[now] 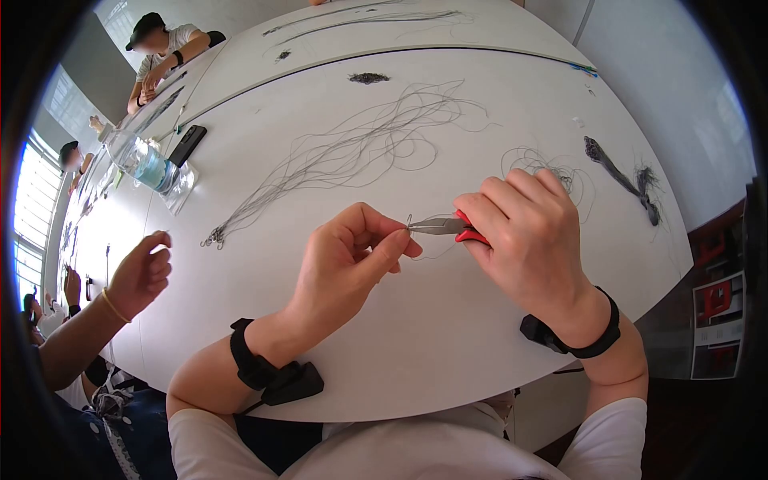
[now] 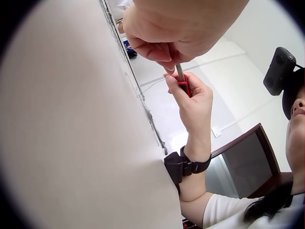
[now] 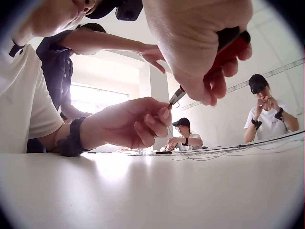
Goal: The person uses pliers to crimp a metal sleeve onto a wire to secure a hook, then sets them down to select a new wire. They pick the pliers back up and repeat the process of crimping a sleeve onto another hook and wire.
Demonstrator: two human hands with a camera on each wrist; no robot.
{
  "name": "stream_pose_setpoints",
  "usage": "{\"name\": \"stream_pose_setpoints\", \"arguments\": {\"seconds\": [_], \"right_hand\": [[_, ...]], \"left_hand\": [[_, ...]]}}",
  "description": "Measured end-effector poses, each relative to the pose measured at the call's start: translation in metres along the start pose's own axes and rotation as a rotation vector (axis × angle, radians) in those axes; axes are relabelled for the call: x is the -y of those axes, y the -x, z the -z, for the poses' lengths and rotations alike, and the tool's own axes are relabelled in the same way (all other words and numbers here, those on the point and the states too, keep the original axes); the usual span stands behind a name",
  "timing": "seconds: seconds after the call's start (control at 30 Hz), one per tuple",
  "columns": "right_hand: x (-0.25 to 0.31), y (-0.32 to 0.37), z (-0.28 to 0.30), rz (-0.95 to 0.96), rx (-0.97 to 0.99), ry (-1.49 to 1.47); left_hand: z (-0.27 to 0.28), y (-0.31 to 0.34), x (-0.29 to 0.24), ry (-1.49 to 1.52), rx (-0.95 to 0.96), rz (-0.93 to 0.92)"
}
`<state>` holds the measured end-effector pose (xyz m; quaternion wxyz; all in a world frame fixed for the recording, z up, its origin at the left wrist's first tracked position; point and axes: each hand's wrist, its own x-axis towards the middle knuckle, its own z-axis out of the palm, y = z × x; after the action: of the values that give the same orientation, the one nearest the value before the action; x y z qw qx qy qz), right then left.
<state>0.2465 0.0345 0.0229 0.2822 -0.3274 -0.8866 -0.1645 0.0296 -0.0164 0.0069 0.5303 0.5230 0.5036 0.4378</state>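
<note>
My right hand [image 1: 524, 232] grips red-handled needle-nose pliers [image 1: 438, 226], their slim metal nose pointing left. At the tip of that nose is a small metal hook [image 1: 410, 222], pinched between the thumb and forefinger of my left hand [image 1: 344, 260]. The hook's curve [image 3: 177, 101] shows beside the pliers' nose in the right wrist view. A thin line trails below the pliers. Both hands are raised over the white table [image 1: 384, 344], close together. In the left wrist view, the left fingers hide the hook.
Long thin lines [image 1: 344, 140] lie across the table, with a cluster of hooks [image 1: 214, 237] at one end. A coil of line [image 1: 552, 172] and dark bundles [image 1: 616, 172] lie to the right. A bottle [image 1: 144, 164], a phone [image 1: 188, 146] and another person's hand [image 1: 142, 272] are at left.
</note>
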Motion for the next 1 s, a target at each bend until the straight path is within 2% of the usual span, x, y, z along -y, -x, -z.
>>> {"name": "stream_pose_setpoints", "arguments": {"seconds": [0.5, 0.77, 0.83, 0.93, 1.0], "right_hand": [[0.001, 0.0, -0.002, 0.026, -0.029, 0.023], [0.001, 0.001, 0.0, 0.014, 0.041, 0.011], [-0.002, 0.001, 0.0, -0.006, 0.033, -0.006], [-0.007, 0.001, 0.001, -0.041, 0.035, -0.019], [-0.011, 0.001, 0.0, -0.06, 0.047, -0.017]], "left_hand": [[-0.001, -0.002, 0.002, -0.059, 0.007, -0.023], [0.001, -0.003, 0.003, -0.119, 0.023, -0.003], [0.002, -0.003, 0.0, 0.006, 0.062, 0.121], [0.005, -0.003, -0.004, -0.031, 0.19, 0.177], [0.01, -0.002, -0.006, -0.098, 0.187, 0.156]]}}
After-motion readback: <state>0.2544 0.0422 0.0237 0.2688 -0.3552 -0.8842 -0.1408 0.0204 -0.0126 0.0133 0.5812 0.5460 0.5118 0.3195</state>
